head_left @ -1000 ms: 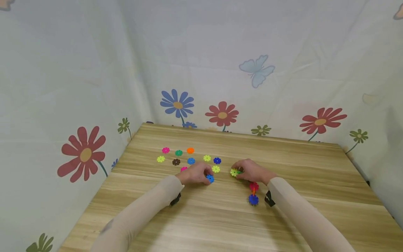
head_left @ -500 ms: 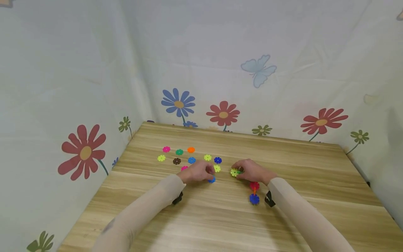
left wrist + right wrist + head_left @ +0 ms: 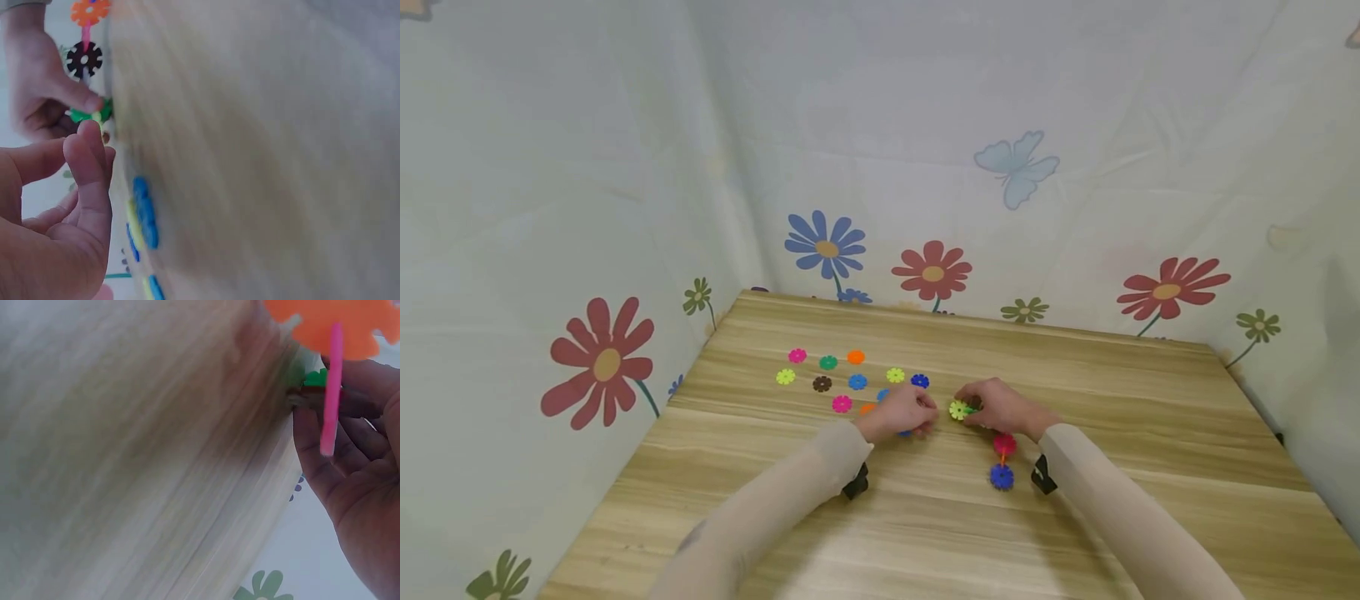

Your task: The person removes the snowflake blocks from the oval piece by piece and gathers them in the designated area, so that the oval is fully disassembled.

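Observation:
My right hand [image 3: 1003,408] pinches a chain of interlocked, notched plastic flower discs. A yellow-green disc [image 3: 958,410] forms its far end, beside a green disc [image 3: 81,115]. Further along are a black disc [image 3: 84,60], a pink disc [image 3: 331,394], an orange disc [image 3: 340,328] and, at the near end, a dark blue disc [image 3: 1002,477]. My left hand [image 3: 904,412] hovers to the left of the chain, fingers loosely bent, with nothing showing between them. Below it a blue disc [image 3: 906,432] is partly hidden.
Loose discs lie on the wood-grain table [image 3: 880,517] to the left, among them a brown disc [image 3: 822,384], a magenta disc [image 3: 842,404] and an orange disc [image 3: 856,357]. A flower-printed cloth [image 3: 880,125] hangs behind and beside the table.
My left hand has left the blue disc on the table and moved right, toward the chain. An orange and a blue disc behind it now show. My right hand stays nearly still.

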